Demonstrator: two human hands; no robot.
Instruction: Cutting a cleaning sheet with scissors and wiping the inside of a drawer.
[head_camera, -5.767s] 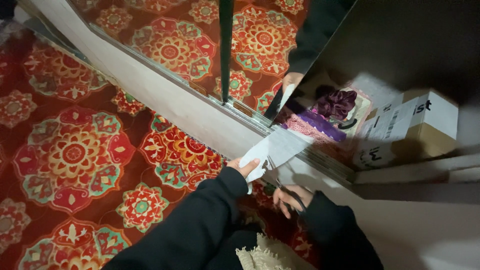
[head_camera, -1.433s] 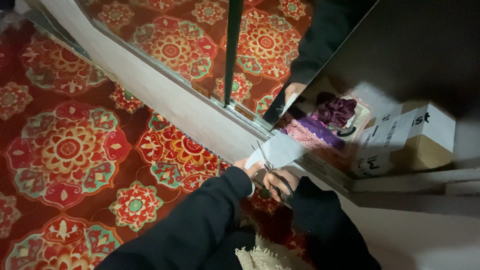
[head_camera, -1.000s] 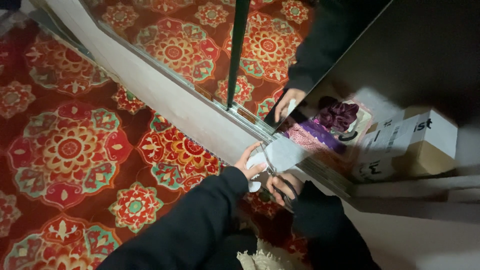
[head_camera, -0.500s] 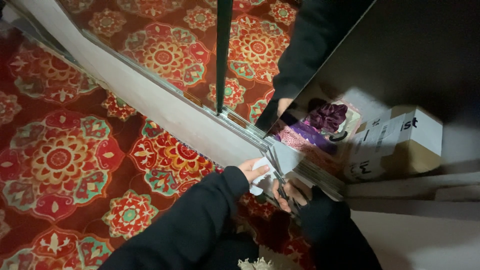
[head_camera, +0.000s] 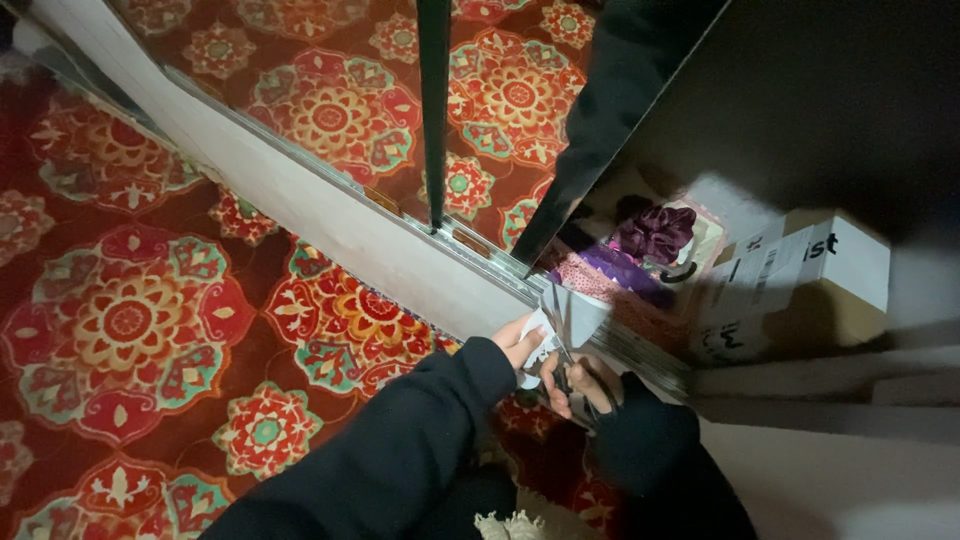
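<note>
While left hand (head_camera: 522, 338) pinches paper (head_camera: 572, 312), right hand (head_camera: 575, 385) grips scissors (head_camera: 560, 350)

We see the floor covered by a red carpet (head_camera: 150, 330) with floral medallions in orange, teal and cream. A pale baseboard ledge (head_camera: 330, 215) runs diagonally across it, topped by a metal sliding track (head_camera: 470, 255). Inside the open cabinet, a cardboard box (head_camera: 800, 285) sits beside patterned fabric (head_camera: 610, 270) and a purple scrunchie (head_camera: 655, 232).

I see a home room | red patterned carpet (head_camera: 130, 320) | mirrored wardrobe door (head_camera: 340, 90) | clothes (head_camera: 655, 232) and cardboard box (head_camera: 810, 275) inside
</note>
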